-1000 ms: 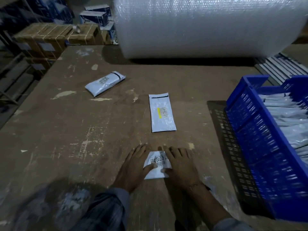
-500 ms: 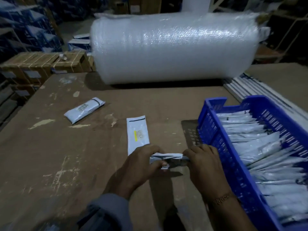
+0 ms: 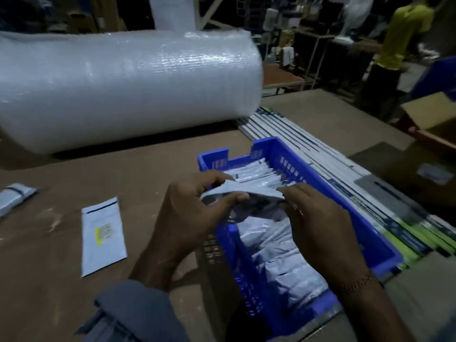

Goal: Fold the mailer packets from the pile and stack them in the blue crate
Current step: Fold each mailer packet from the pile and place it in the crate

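Above the blue crate (image 3: pixel 340 191) now, no longer over bare table, the folded mailer packet (image 3: pixel 246 193) is pinched at each end by left hand (image 3: pixel 195 213) and right hand (image 3: pixel 318 223), seemingly ready for stacking

Both hands up together at chest level, left hand (image 3: pixel 195 208) and right hand (image 3: pixel 318 223) facing each other, fingers (image 3: pixel 237 197) curled in a pinch, wrists bent inward.

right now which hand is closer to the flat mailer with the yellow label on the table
Left. The left hand is just right of the flat mailer; the right hand is farther right, over the blue crate.
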Demonstrator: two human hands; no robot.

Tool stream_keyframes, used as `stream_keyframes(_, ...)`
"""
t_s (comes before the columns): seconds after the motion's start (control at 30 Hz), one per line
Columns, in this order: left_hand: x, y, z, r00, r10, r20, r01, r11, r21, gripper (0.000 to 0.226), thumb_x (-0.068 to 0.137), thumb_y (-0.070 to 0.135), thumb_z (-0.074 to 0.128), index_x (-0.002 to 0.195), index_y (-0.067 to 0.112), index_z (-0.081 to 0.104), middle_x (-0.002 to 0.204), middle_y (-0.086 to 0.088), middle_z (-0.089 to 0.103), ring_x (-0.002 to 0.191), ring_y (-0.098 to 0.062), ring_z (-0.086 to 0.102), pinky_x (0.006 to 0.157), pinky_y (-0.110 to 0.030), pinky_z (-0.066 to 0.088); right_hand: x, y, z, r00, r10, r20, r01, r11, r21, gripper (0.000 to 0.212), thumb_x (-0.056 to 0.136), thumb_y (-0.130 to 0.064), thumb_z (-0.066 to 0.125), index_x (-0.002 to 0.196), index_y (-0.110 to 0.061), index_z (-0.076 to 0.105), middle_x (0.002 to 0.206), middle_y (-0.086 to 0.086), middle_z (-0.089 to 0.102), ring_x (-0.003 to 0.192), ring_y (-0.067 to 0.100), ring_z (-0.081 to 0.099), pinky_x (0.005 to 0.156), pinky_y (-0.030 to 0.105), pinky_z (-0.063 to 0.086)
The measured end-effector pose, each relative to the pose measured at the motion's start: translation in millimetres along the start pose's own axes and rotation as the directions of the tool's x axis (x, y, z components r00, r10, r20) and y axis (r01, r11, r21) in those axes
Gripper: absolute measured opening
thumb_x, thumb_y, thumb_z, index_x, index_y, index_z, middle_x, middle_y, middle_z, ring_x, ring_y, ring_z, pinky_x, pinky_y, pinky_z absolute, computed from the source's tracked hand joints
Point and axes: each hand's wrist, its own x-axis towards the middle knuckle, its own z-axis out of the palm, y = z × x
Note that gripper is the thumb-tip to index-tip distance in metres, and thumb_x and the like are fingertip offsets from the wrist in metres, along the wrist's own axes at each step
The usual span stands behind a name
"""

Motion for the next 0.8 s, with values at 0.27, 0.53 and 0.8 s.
stream_keyframes(0.27,23.8,-41.5,110.1,0.777,-0.386,0.496,0.613,0.64,-0.462,0.082,0.094,0.087,0.034,0.113,0.021,0.08,0.102,-0.023,0.059,0.094,-0.036,0.05,0.088,-0.051,0.038,-19.7,119.8,-43.3,0.991,0.077,0.109,-0.079,0.997,0.015,0.027,0.089,0.005,0.07,0.11,-0.01,0.077,0.1,0.007,0.069,0.086,0.031,0.066,0.08,0.032,0.046)
stream_keyframes(0.53,-17.8,-70.4,244.5,0.503,-0.411,0.76,-0.03,0.871,0.491,0.059,0.103,0.056,0.047,0.157,0.031,0.046,0.169,-0.006,0.024,0.158,-0.031,0.018,0.125,-0.042,0.017,-42.7,175.9,-65.6,0.855,0.142,0.499,-0.155,0.988,-0.016,0.044,0.081,0.007,0.074,0.097,-0.032,0.083,0.09,-0.003,0.066,0.079,0.022,0.065,0.067,0.034,0.051)
stream_keyframes(0.8,-58.9,-112.8,287.9,0.56,-0.416,0.717,-0.387,0.634,0.67,0.052,0.104,0.064,0.028,0.124,0.048,0.074,0.129,0.015,0.072,0.125,-0.016,0.05,0.106,-0.046,0.038,-47.5,171.0,-65.5,0.762,0.121,0.636,-0.152,0.988,-0.006,0.036,0.084,-0.001,0.078,0.096,-0.034,0.085,0.094,-0.019,0.062,0.08,-0.004,0.056,0.071,-0.002,0.037)
